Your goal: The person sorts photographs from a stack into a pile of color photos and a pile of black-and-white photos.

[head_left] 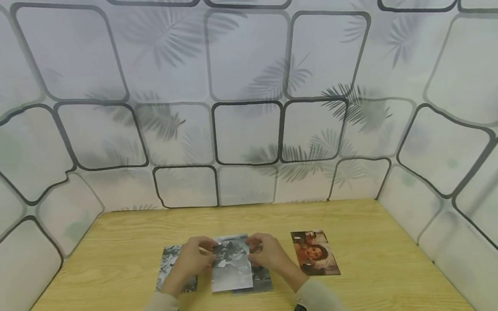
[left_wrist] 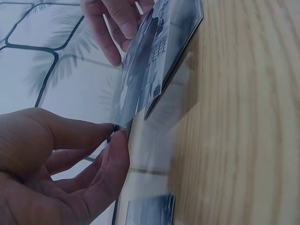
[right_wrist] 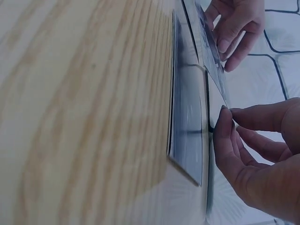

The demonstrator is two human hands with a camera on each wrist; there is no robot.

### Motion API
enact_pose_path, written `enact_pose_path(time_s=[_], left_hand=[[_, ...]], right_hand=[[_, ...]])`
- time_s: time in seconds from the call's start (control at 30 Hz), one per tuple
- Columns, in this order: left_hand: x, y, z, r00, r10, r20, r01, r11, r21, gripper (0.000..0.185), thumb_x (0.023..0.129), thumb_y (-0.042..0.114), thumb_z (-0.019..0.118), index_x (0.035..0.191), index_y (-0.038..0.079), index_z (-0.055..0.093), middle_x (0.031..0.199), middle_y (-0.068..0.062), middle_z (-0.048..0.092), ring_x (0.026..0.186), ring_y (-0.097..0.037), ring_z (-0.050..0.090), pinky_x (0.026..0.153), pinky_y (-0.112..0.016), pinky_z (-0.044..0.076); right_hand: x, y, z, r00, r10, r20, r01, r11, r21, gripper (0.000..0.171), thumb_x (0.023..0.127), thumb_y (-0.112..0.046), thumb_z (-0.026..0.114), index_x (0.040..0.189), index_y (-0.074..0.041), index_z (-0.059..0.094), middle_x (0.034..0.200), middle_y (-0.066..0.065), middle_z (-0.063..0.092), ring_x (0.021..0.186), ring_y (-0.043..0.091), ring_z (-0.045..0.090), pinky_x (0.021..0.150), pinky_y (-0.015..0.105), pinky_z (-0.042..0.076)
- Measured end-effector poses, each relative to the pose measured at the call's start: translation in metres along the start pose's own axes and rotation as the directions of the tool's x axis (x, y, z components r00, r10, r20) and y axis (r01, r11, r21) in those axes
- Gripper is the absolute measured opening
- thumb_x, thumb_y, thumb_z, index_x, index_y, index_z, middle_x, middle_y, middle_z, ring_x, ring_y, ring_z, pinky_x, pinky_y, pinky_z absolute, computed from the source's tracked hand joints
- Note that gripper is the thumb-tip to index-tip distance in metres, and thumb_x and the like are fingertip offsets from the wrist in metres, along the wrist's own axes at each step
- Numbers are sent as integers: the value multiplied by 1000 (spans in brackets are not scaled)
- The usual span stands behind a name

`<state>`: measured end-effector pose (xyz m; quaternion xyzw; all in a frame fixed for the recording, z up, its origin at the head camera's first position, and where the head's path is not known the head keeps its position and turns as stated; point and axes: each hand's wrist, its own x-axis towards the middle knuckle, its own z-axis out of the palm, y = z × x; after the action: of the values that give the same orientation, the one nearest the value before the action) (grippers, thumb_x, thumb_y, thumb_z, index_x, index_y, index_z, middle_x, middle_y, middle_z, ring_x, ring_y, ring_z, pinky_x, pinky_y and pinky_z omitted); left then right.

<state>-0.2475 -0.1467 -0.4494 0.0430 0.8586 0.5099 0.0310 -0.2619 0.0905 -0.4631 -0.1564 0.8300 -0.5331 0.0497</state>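
Note:
A black-and-white photo print (head_left: 232, 270) is held between both hands above the wooden table. My left hand (head_left: 197, 256) pinches its left edge; in the left wrist view, the thumb and index finger of that left hand (left_wrist: 70, 164) meet at the print's edge. On the opposite edge, my right hand (head_left: 266, 252) pinches the print, thumb and index fingertip together in the right wrist view. Below it lie more dark prints (head_left: 262, 281), partly covered by the held one; the right wrist view shows them as a thin stack (right_wrist: 187, 126) on the tabletop.
Left of the hands lies another black-and-white print (head_left: 169, 263), partly behind the left forearm. A colour print (head_left: 315, 253) with a person's portrait lies to the right. The wooden table (head_left: 108, 276) ends at a patterned wall covering (head_left: 247, 131) at the back and sides.

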Motion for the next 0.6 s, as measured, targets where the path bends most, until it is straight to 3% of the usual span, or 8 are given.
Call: enact_pose_path(time_s=[0.4,0.6], left_hand=[[-5,-14,-24,1000,-22,-15,22,1000,8,33,87,-8,70,120,-5,68,115,-21,65,89,-21,69,65,-32,65],[-7,-23,-40,999,4,-32,-3,999,47,34,86,-7,71,120,-5,69,116,-22,67,90,-21,70,65,-31,65]], right_hand=[[9,-13,26,1000,-3,14,3,1000,-19,37,85,8,71,122,6,67,100,14,65,71,11,66,61,24,63],[17,-19,39,1000,-10,17,11,1000,-26,38,85,6,72,122,4,67,101,13,66,70,12,68,57,23,60]])
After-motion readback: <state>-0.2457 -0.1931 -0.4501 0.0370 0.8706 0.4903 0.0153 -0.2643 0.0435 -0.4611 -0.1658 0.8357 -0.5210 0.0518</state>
